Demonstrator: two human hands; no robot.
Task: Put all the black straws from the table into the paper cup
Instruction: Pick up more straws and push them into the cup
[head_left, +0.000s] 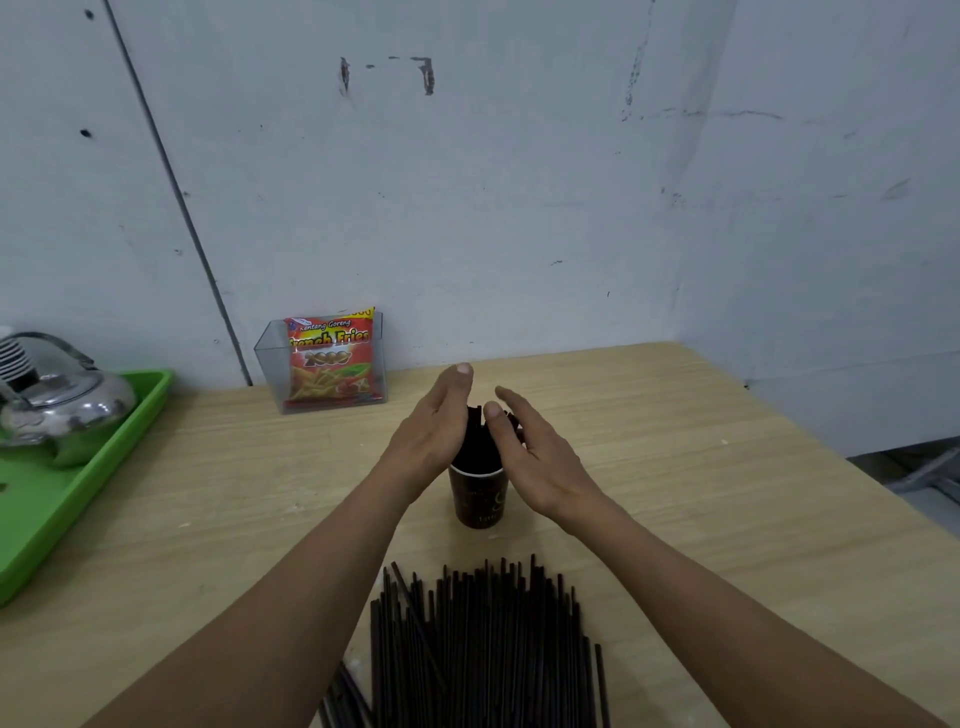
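Straws (475, 441) in cup (478, 501) between my left hand (434, 431), right hand (540, 457), fingers straight; loose pile (483, 639) behind wrists, snack packet (330, 358) beyond fingertips.

Matt wood-grain table (675, 467), glossy green plastic tray (78, 499), mirror-bright metal kettle (67, 405), clear plastic holder (270, 364).

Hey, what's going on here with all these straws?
A person is filling a paper cup with black straws. The left hand and right hand, fingers straight, flank the bundle standing in it. A big pile lies on the table nearer the person, so much is left to do.
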